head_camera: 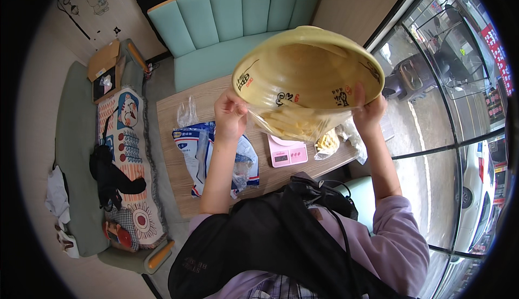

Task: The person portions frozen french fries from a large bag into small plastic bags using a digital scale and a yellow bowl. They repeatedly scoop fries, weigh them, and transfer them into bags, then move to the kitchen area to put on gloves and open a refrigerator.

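Observation:
A large yellow bowl [308, 68] with dark printed figures is tilted toward me above the table, between my hands. My left hand [230, 112] grips its left rim together with the edge of a clear plastic bag [324, 125]. At the right rim, my right hand [369, 110] holds the bowl and the bag's other edge. Pale cut fries [290, 122] lie in the bag below the bowl's lip, and a few strips are still inside the bowl. Under the bag, a pink digital kitchen scale [288, 155] rests on the table, its top partly hidden.
The wooden table [170, 110] bears a blue and white printed plastic bag [190, 145], a crumpled clear bag [187, 112] and a small bag of fries [327, 143]. A mint-green bench [215, 52] stands behind it. To the left is a green sofa [73, 149]; glass panes [425, 129] are on the right.

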Tool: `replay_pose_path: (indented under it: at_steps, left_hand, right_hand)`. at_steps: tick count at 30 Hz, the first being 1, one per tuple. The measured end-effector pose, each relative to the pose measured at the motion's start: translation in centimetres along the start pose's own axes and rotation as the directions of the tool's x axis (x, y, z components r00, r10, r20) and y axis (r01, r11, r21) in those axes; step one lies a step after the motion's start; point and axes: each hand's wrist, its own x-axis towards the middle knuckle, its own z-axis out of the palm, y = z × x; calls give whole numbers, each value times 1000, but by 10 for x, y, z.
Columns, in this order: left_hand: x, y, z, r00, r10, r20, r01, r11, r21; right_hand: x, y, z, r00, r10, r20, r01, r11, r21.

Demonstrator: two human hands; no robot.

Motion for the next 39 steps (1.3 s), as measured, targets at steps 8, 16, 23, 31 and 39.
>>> replay_pose_path:
  at_steps: [8,16,23,31,39]
  left_hand:
    - [-13,-13,-10,987,-119,-112,114,992,-49]
    - [-6,-14,-2,991,-86,-101,77,993,-90]
    - [-11,0,3,982,-83,-172,147,906,397]
    - [-26,0,19,983,75,-168,63,720,691]
    - [-20,3,38,906,342,-248,-69,699,711]
  right_hand:
    - [-3,15,9,995,-100,-2,100,991,-92]
    - [-8,22,19,999,16,31,-16,1000,-23]
    - [-16,17,17,994,-62,85,66,997,-40]
    - [-19,41,29,856,-491,-162,482,871,-94]
    - [3,-5,19,659,-689,303,752,619,-228]
